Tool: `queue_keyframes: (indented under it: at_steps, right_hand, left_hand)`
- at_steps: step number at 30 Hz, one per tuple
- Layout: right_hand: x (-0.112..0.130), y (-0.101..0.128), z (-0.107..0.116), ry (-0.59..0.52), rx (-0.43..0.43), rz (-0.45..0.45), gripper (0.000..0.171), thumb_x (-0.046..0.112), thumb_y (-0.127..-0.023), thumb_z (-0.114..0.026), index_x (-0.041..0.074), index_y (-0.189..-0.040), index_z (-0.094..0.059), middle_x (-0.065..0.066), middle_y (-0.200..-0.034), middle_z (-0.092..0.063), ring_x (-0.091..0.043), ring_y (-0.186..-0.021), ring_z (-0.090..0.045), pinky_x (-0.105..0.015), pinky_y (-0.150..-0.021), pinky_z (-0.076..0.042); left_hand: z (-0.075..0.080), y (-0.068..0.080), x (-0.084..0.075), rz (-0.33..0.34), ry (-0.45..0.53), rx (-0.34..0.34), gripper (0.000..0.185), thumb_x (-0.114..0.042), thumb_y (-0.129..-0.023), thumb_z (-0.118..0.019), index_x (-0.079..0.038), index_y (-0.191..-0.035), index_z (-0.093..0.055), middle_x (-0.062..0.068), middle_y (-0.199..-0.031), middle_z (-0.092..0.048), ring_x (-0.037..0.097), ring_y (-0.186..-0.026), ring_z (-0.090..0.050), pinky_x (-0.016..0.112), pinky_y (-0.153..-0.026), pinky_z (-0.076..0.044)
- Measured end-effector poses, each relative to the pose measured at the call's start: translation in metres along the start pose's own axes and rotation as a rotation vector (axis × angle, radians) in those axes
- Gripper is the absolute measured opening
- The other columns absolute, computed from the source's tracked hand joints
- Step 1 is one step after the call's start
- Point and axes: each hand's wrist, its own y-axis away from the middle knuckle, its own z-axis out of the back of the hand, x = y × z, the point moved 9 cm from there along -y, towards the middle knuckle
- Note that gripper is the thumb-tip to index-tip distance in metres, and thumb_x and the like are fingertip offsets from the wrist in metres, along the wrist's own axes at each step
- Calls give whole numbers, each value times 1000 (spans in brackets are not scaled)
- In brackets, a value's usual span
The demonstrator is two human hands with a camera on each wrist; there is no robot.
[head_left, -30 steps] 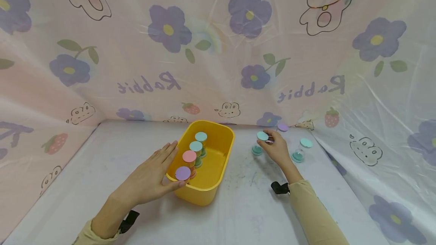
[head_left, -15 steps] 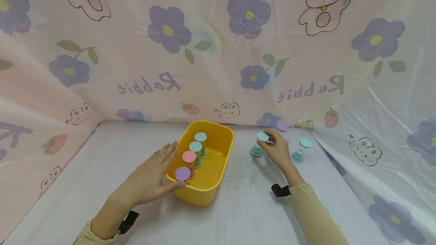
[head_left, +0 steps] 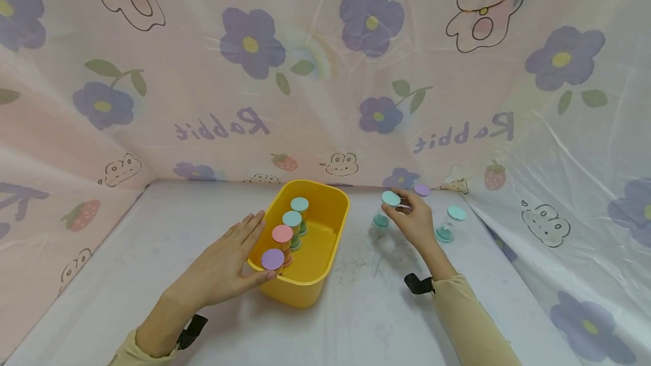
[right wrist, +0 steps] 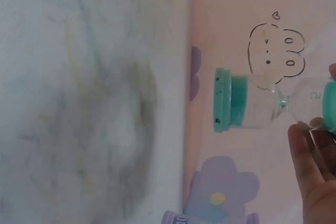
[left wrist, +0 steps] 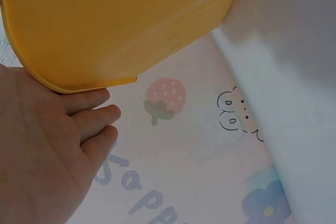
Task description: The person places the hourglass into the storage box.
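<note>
In the head view my right hand (head_left: 413, 220) pinches the upper part of a teal-capped hourglass (head_left: 381, 221), which is upright and held just above the table. The right wrist view shows its teal sand, clear glass bulbs and fingertips (right wrist: 298, 135) at the far bulb. My left hand (head_left: 216, 267) lies along the left side of a yellow bin (head_left: 333, 242), fingers straight and thumb near its front corner. Inside the bin a row of hourglasses stands along the left wall: a purple-topped one (head_left: 273, 259), a pink-topped one (head_left: 282, 234) and two light-blue-topped ones (head_left: 292, 219).
Another teal hourglass (head_left: 444, 234) stands on the white table (head_left: 366, 321) right of my right hand. Behind that hand is a purple-topped hourglass (head_left: 421, 190), mostly hidden. A patterned curtain (head_left: 315, 89) rises along the table's back and sides.
The teal hourglass in my right hand has risen slightly from the table and shifted a little to the left. My left hand and the bin stay where they were.
</note>
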Motion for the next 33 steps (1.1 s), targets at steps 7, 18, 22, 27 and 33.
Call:
queue_keyframes:
  at_steps: [7, 18, 22, 27, 33]
  right_hand:
    - [46, 4, 2, -33, -11, 75, 45, 1, -90, -80, -9, -130, -64, -23, -121, -64, -16, -102, -64, -16, -87, -57]
    - [114, 11, 5, -105, -14, 235, 42, -8, -87, -79, -15, -125, -63, -27, -117, -64, -11, -100, -64, -19, -88, -59]
    - [129, 11, 4, -115, -9, 284, 43, -9, -86, -79, -15, -125, -63, -27, -116, -64, -8, -100, -63, -18, -88, -58]
    - [146, 9, 1, -125, -5, 335, 41, -10, -85, -79, -15, -124, -64, -27, -115, -65, -6, -100, -63, -17, -88, -58]
    - [164, 7, -4, -153, 9, 389, 41, -12, -84, -80, -17, -121, -64, -28, -113, -65, -7, -99, -63, -18, -86, -59]
  left_hand:
    - [1, 0, 0, -3, -9, -2, 105, -73, -94, -57, -4, -166, -22, 11, -172, -20, 33, -158, -21, 55, -126, -23]
    - [0, 0, 1, 1, -4, 6, 105, -71, -94, -59, -3, -165, -22, 11, -173, -19, 34, -158, -21, 56, -126, -23]
    - [1, 0, 1, 0, -8, 4, 105, -72, -94, -58, -3, -165, -22, 11, -173, -18, 34, -158, -21, 56, -126, -23]
    - [0, 0, 1, 0, -9, 7, 105, -73, -94, -57, -3, -165, -23, 10, -173, -17, 34, -158, -20, 56, -127, -23]
    - [0, 0, 0, 0, 0, 9, 105, -72, -95, -57, -3, -165, -23, 12, -173, -18, 34, -158, -20, 56, -126, -24]
